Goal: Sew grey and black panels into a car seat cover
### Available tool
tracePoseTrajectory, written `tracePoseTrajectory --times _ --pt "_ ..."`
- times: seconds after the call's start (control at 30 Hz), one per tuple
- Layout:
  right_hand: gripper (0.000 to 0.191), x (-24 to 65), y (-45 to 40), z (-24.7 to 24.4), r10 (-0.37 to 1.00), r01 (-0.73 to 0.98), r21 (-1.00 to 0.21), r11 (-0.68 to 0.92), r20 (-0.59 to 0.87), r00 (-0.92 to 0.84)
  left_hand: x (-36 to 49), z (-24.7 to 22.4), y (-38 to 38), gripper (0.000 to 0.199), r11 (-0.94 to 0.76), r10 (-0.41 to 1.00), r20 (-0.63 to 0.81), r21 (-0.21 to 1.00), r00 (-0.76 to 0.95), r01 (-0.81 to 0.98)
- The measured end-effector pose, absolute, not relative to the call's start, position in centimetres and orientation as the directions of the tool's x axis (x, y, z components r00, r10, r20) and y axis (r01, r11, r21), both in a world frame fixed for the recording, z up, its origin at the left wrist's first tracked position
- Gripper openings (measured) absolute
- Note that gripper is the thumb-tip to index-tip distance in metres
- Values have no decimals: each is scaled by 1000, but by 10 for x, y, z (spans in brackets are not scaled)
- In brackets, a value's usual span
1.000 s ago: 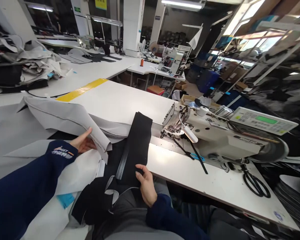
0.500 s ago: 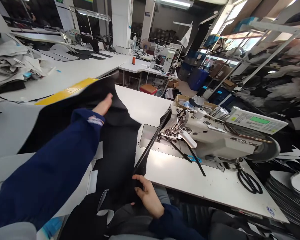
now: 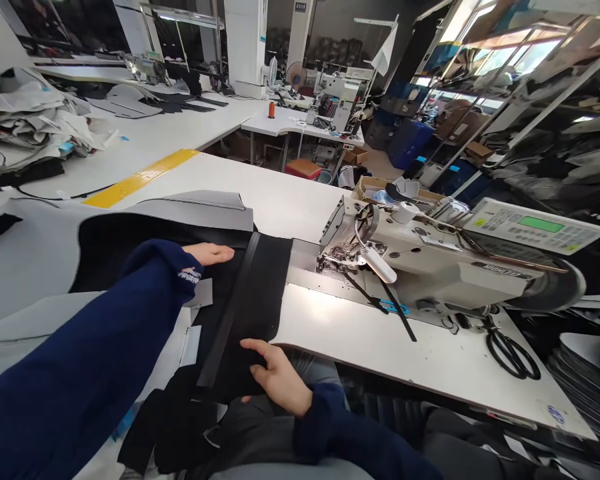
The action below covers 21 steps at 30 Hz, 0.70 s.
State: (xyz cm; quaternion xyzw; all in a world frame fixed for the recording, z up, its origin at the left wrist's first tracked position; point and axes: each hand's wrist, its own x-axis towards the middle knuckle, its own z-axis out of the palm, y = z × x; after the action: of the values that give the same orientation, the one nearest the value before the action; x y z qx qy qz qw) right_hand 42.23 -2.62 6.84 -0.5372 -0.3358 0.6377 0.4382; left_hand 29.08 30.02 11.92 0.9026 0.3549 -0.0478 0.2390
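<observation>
A large black sheet of material [image 3: 265, 273] with a grey backing [image 3: 200, 200] lies over the table's left part. A long, narrow black band [image 3: 230, 313] runs across it between my hands. My left hand [image 3: 210, 253] rests flat on the black side, left of the band, fingers stretched out. Near the front edge my right hand [image 3: 283, 380] touches the sheet, index finger extended and thumb apart from it; its other fingers are mostly hidden. The sewing machine [image 3: 430, 260] stands to the right, and the sheet's right edge lies short of its needle area.
Black scissors [image 3: 513, 353] and blue thread snips [image 3: 395, 307] lie on the white table [image 3: 360, 340]. A yellow strip [image 3: 143, 178] marks the back left edge. Stacked pieces [image 3: 580, 373] stand at right, and a cloth heap [image 3: 45, 120] at far left.
The raised sheet has come down flat and away from the needle area, with its grey backing showing at the back. My left hand has lowered with it. My right hand has shifted slightly left.
</observation>
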Motion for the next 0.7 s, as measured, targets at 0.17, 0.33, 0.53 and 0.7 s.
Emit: tracePoseTrajectory --times 0.17,0.33,0.53,0.7 --pt "51 410 -25 61 920 -165 -907 -386 -368 -133 306 144 285 69 -645 651 -54 487 757 589" --pt "66 427 -29 77 940 259 -965 27 -63 -335 328 77 235 59 -749 655 -2 129 756 650" --pt "46 494 -16 72 956 624 -725 292 210 -204 326 42 229 60 -765 637 -33 95 770 637" --pt "65 500 7 39 820 744 -361 562 129 -558 325 46 233 61 -757 644 -38 118 764 643"
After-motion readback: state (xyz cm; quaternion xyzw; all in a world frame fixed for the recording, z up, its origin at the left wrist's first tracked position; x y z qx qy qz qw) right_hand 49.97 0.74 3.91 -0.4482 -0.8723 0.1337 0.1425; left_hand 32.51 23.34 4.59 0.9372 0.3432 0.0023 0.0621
